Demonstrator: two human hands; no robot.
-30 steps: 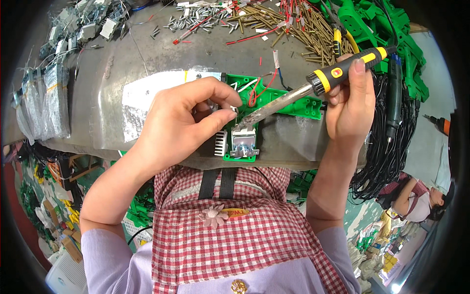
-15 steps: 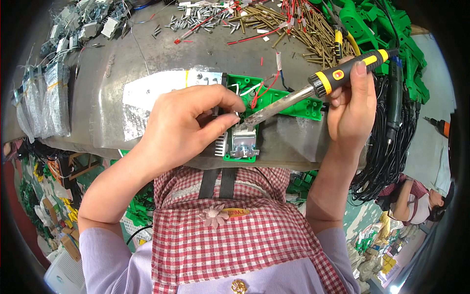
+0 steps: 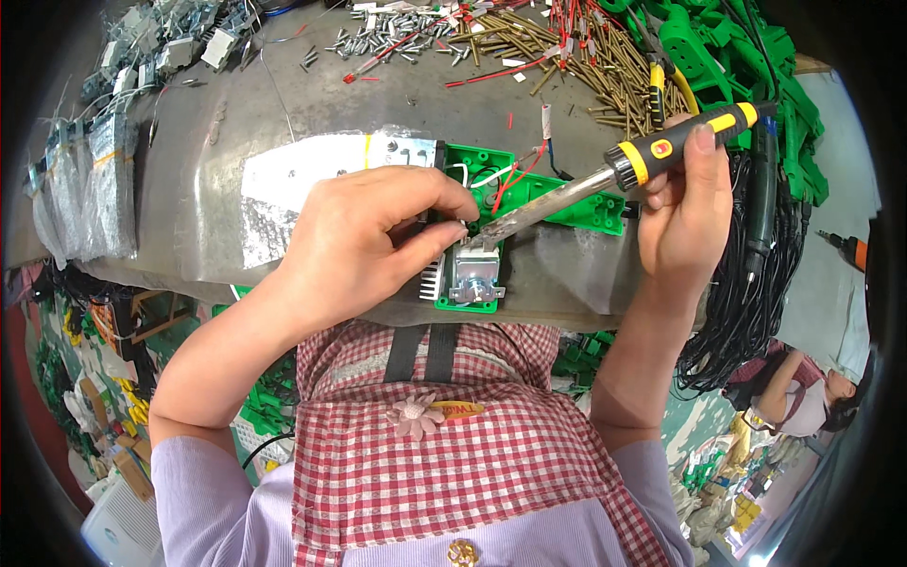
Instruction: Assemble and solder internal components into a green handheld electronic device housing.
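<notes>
My right hand [image 3: 688,213] grips a soldering iron [image 3: 557,200] by its black and yellow handle. Its long metal barrel slants down to the left, and the tip meets the top of a silver metal switch-like part [image 3: 475,274]. That part sits in the near end of a T-shaped green plastic housing [image 3: 581,203]. Close to the tip, my left hand [image 3: 354,231] has thumb and forefinger pinched together on something too small to make out. Red and white wires [image 3: 505,184] rise from the housing. A flat silvery plate [image 3: 283,184] joins the housing on its left, partly under my left hand.
Brass screws [image 3: 605,80] and small silver screws [image 3: 383,38] lie in piles at the back. Green housings [image 3: 699,52] and coiled black cables [image 3: 737,312] crowd the right. Wrapped metal parts [image 3: 104,189] lie at the left. Another person [image 3: 798,387] is at far right.
The view has shifted slightly. Both hands, the soldering iron and the housing keep nearly the same places relative to each other; the red wire by the barrel sits a little differently.
</notes>
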